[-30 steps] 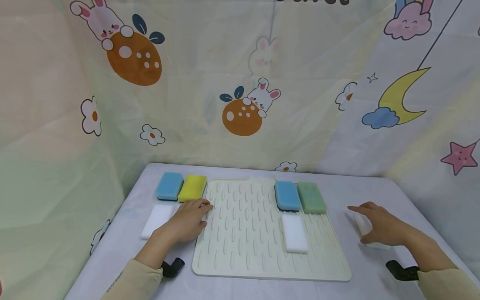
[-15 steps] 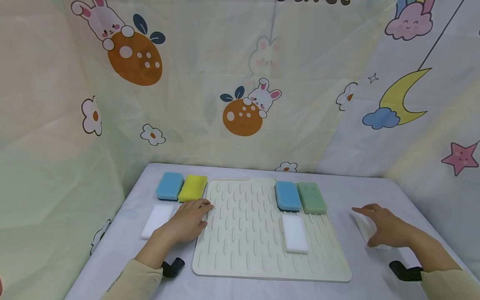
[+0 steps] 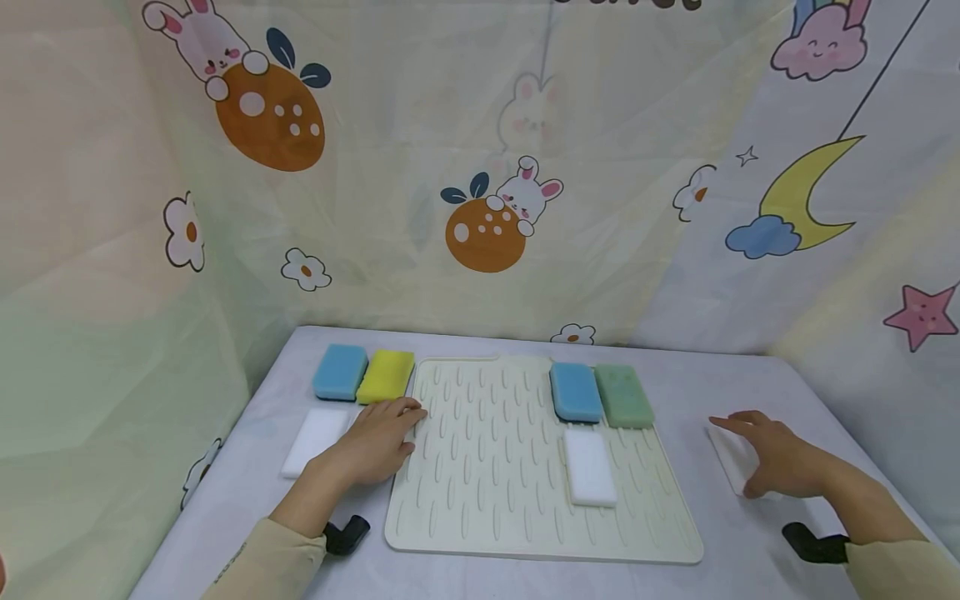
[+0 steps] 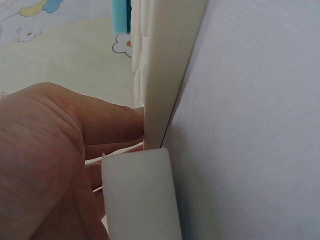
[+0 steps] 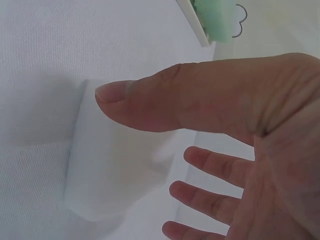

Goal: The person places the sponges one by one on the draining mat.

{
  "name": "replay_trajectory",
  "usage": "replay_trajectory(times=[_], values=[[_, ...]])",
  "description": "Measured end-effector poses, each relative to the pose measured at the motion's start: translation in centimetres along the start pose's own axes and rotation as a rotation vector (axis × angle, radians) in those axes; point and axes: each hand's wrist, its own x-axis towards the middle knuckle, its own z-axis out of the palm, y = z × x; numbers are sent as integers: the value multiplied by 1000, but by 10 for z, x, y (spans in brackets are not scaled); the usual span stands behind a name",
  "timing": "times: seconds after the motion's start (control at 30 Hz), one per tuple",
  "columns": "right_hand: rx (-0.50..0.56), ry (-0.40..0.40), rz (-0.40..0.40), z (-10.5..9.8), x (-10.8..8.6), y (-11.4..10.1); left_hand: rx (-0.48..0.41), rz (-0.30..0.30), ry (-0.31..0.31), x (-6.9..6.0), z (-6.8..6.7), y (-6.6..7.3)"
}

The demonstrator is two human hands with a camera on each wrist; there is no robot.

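My left hand (image 3: 375,442) rests at the left edge of a ribbed cream mat (image 3: 480,475). In the left wrist view its thumb touches the mat's side, and a white sponge block (image 4: 140,195) stands close by the fingers. Another view, from the head, has a white sponge block (image 3: 317,442) lying left of that hand. My right hand (image 3: 783,458) is spread above a white sponge block (image 5: 107,170) right of the mat. The right wrist view has its thumb over the block and its other fingers apart; whether the thumb touches is unclear.
On the mat's right part lie a blue sponge (image 3: 576,392), a green sponge (image 3: 624,396) and a white sponge block (image 3: 590,467). At the back left sit a blue sponge (image 3: 340,372) and a yellow sponge (image 3: 386,375). A printed cloth (image 3: 375,208) hangs behind the table.
My right hand has shifted slightly to the right, uncovering more of the white block beneath it, which hardly moves. The left hand stays in place.
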Motion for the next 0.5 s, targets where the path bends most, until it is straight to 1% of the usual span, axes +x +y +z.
replay_trajectory(times=[0.1,0.37,0.5], values=[[5,-1,10,1,1,2,2,-1,1,0,0,0],[12,-11,-7,3,1,2,-8,-6,-5,0,-1,0],[12,-13,-1,3,2,2,-11,-7,-4,0,-1,0]])
